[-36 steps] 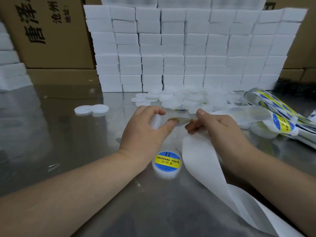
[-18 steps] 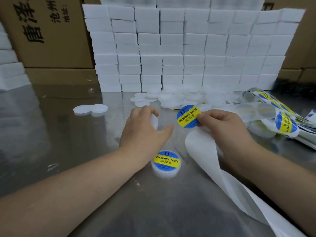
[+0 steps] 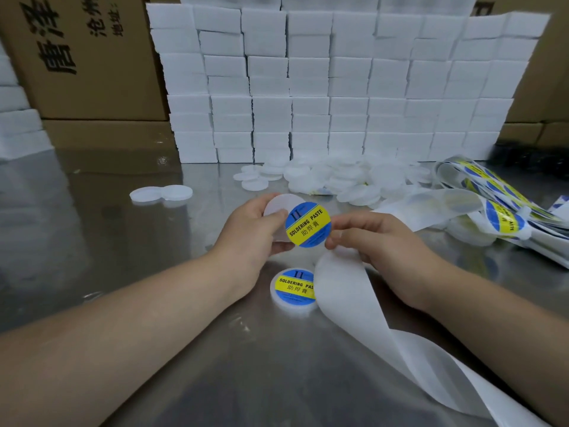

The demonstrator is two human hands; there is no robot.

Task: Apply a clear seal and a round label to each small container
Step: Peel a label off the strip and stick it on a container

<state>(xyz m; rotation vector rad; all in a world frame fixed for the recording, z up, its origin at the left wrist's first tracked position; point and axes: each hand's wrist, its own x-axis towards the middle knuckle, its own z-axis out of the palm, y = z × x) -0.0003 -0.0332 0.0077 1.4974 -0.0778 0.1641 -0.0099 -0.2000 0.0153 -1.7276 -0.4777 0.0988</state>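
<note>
Label [image 3: 308, 224] nearer container [image 3: 278, 205], steel table [image 3: 123, 272], stacked boxes [image 3: 338, 87]

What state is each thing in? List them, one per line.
Left hand: holds blank container.
Right hand: pinches round label.
Round label: peeled, overlapping blank container off-centre.
Container on table: labelled, flat.
Backing paper: bare, curling.
Container pile: unlabelled.

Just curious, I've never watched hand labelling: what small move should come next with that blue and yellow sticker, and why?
Probably shift the round label a little left, centre it on the small container and press it down. The right hand pinches the label's edge, the left hand holds the container, and the label overlaps it off-centre, to the right.
</note>
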